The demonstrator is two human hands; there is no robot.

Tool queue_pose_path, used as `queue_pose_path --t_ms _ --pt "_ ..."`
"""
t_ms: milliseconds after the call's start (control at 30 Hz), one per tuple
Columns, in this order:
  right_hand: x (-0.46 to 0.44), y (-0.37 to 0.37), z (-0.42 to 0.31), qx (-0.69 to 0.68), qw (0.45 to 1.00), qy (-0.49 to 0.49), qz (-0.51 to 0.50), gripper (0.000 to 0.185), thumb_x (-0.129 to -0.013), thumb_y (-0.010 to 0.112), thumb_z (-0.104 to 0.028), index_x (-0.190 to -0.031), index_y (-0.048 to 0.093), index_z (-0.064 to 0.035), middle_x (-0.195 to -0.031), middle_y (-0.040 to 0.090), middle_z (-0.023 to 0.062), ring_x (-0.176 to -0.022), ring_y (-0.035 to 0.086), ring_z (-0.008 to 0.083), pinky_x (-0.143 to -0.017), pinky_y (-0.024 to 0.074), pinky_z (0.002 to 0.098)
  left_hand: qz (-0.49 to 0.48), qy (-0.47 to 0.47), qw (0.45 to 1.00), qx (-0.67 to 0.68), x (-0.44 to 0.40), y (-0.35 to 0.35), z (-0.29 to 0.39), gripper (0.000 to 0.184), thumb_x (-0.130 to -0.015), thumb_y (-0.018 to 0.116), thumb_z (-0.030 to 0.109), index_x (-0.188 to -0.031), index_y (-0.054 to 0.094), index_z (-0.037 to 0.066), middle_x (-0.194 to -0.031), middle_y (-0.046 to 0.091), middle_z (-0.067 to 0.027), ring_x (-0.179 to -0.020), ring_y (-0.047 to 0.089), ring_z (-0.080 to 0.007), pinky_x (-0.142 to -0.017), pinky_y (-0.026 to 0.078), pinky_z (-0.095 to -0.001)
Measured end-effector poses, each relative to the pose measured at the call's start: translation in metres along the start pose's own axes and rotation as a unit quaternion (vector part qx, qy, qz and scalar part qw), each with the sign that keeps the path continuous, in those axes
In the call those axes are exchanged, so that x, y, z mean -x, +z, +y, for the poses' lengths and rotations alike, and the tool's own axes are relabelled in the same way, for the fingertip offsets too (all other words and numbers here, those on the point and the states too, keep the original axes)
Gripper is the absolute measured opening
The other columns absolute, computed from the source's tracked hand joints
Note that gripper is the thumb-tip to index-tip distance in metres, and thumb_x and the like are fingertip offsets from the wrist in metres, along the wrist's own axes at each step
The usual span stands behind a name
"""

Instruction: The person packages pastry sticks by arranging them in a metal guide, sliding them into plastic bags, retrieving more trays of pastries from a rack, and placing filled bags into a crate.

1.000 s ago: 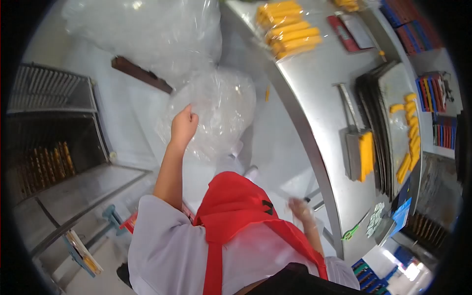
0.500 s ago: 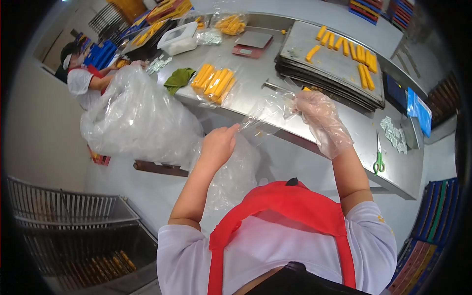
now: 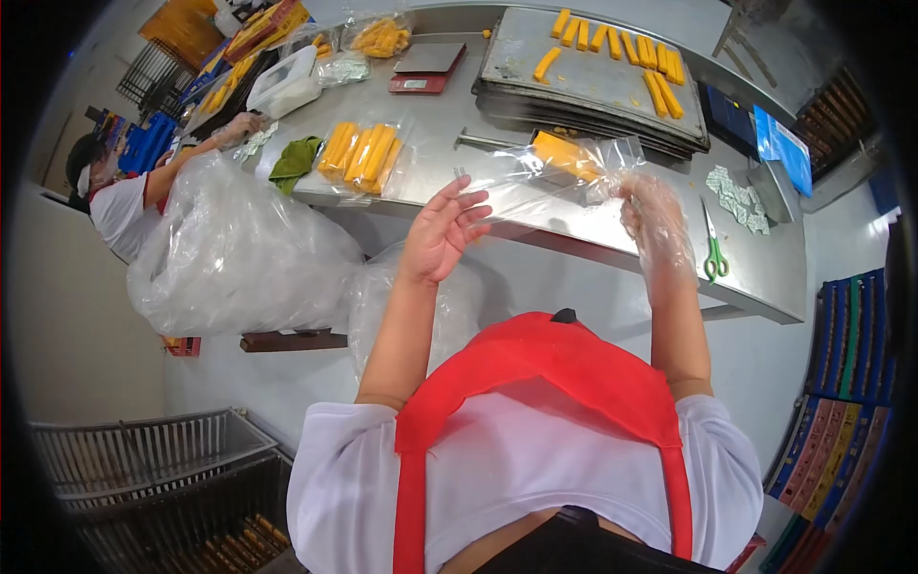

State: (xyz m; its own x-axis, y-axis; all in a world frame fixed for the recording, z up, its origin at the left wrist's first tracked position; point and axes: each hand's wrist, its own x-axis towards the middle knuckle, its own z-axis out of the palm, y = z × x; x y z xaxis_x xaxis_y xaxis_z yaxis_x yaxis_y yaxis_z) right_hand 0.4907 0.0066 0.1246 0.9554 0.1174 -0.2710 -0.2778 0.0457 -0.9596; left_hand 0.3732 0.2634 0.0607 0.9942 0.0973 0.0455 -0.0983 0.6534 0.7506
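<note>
My right hand (image 3: 658, 225), in a clear plastic glove, pinches the bunched end of a clear plastic bag (image 3: 516, 187) above the table's front edge. Yellow sticks (image 3: 564, 153) show at the bag's far side; whether they lie inside or behind the film I cannot tell. My bare left hand (image 3: 445, 230) is turned palm up with its fingers apart, close to the other end of the bag. Left of it on the table lies a filled clear bag of yellow sticks (image 3: 361, 158).
A stack of trays (image 3: 516, 57) carries loose yellow sticks. Scissors (image 3: 713, 244) and small sachets (image 3: 738, 198) lie at right. A red scale (image 3: 426, 72), a green cloth (image 3: 295, 163) and a large bag of plastic (image 3: 239, 258) are leftward. A co-worker (image 3: 124, 206) stands at far left.
My left hand has come off the bag's edge and opened. My right hand has moved slightly, still holding the bag. More yellow sticks show by the bag. The camera view has shifted.
</note>
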Motion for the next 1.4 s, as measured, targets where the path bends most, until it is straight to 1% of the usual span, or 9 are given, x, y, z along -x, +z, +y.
queue_pose_path --t_ms 267,467,567,633,733,1033,1100,1200,1400 --pt "0.002 -0.006 0.012 -0.048 0.992 0.029 -0.109 0.010 -0.078 0.057 -0.013 -0.081 0.056 -0.0031 -0.058 0.046 -0.0012 -0.042 0.033 0.0040 -0.036 0.0222 0.0172 0.136 -0.038 0.986 -0.090 0.001 -0.014 -0.020 0.035 -0.082 0.055 0.001 -0.116 0.045 0.004 -0.102 0.060 -0.0144 -0.080 0.060 -0.0172 -0.066 0.050 -0.0280" --pt "0.016 0.036 0.021 0.003 0.981 0.077 -0.176 0.021 -0.082 0.058 -0.021 -0.094 0.057 -0.0036 -0.060 0.048 -0.0003 -0.047 0.037 0.0054 -0.042 0.0263 0.0201 0.182 0.258 0.941 -0.124 -0.004 -0.019 0.041 0.030 -0.078 0.059 -0.003 -0.105 0.051 0.006 -0.089 0.064 -0.0133 -0.070 0.060 -0.0148 -0.061 0.049 -0.0228" --pt "-0.001 0.040 0.045 0.054 0.965 0.124 -0.224 0.030 -0.081 0.055 -0.018 -0.107 0.052 -0.0051 -0.068 0.053 0.0016 -0.055 0.040 0.0072 -0.055 0.0333 0.0207 0.218 0.318 0.852 -0.355 0.006 0.003 0.079 0.024 -0.078 0.059 -0.001 -0.101 0.055 0.003 -0.085 0.064 -0.0135 -0.074 0.062 -0.0179 -0.065 0.050 -0.0245" --pt "-0.002 0.045 0.043 0.086 0.960 0.132 -0.233 0.031 -0.080 0.053 -0.014 -0.109 0.049 -0.0048 -0.073 0.056 0.0038 -0.054 0.044 0.0090 -0.051 0.0358 0.0220 0.174 0.297 0.613 -0.711 0.012 0.020 0.106 0.028 -0.076 0.055 -0.004 -0.104 0.056 -0.001 -0.093 0.063 -0.0153 -0.086 0.061 -0.0252 -0.075 0.049 -0.0296" --pt "-0.023 0.049 0.034 0.144 0.952 0.075 -0.258 0.029 -0.077 0.056 -0.008 -0.105 0.048 -0.0034 -0.075 0.057 0.0058 -0.056 0.050 0.0108 -0.047 0.0402 0.0244 0.090 0.323 0.509 -0.792 0.003 0.020 0.111 0.041 -0.071 0.050 -0.008 -0.112 0.052 -0.003 -0.105 0.058 -0.0170 -0.098 0.055 -0.0310 -0.084 0.044 -0.0344" --pt "0.011 0.112 -0.030 0.011 0.904 -0.283 -0.319 0.018 -0.073 0.058 0.008 -0.086 0.062 -0.0039 -0.086 0.065 0.0079 -0.070 0.061 0.0162 -0.060 0.0494 0.0270 0.007 0.228 0.608 -0.760 -0.021 0.011 0.073 0.052 -0.066 0.045 -0.012 -0.117 0.049 -0.001 -0.119 0.050 -0.0166 -0.107 0.049 -0.0344 -0.089 0.041 -0.0381" --pt "0.013 0.129 -0.036 0.295 0.601 -0.678 -0.303 0.029 -0.066 0.060 0.004 -0.093 0.062 -0.0082 -0.082 0.063 0.0079 -0.069 0.060 0.0230 -0.060 0.0490 0.0328 -0.022 0.227 0.637 -0.737 -0.025 0.009 0.070 0.055 -0.065 0.045 -0.012 -0.119 0.047 -0.001 -0.122 0.047 -0.0169 -0.109 0.048 -0.0334 -0.090 0.041 -0.0367" --pt "0.023 0.147 -0.028 0.528 0.545 -0.608 -0.234 0.037 -0.062 0.061 -0.003 -0.097 0.060 -0.0112 -0.077 0.060 0.0082 -0.068 0.058 0.0284 -0.060 0.0475 0.0378 -0.048 0.188 0.691 -0.696 -0.023 0.011 0.076 0.060 -0.064 0.045 -0.012 -0.123 0.043 0.000 -0.126 0.042 -0.0168 -0.110 0.047 -0.0316 -0.088 0.041 -0.0344" --pt "0.002 0.151 -0.008 0.403 0.632 -0.629 -0.208 0.032 -0.068 0.059 -0.003 -0.099 0.058 -0.0097 -0.081 0.059 0.0087 -0.068 0.058 0.0254 -0.059 0.0471 0.0365 -0.013 0.128 0.754 -0.645 -0.017 0.004 0.095 0.063 -0.065 0.044 -0.011 -0.126 0.040 0.000 -0.132 0.035 -0.0166 -0.110 0.048 -0.0299 -0.080 0.044 -0.0303"
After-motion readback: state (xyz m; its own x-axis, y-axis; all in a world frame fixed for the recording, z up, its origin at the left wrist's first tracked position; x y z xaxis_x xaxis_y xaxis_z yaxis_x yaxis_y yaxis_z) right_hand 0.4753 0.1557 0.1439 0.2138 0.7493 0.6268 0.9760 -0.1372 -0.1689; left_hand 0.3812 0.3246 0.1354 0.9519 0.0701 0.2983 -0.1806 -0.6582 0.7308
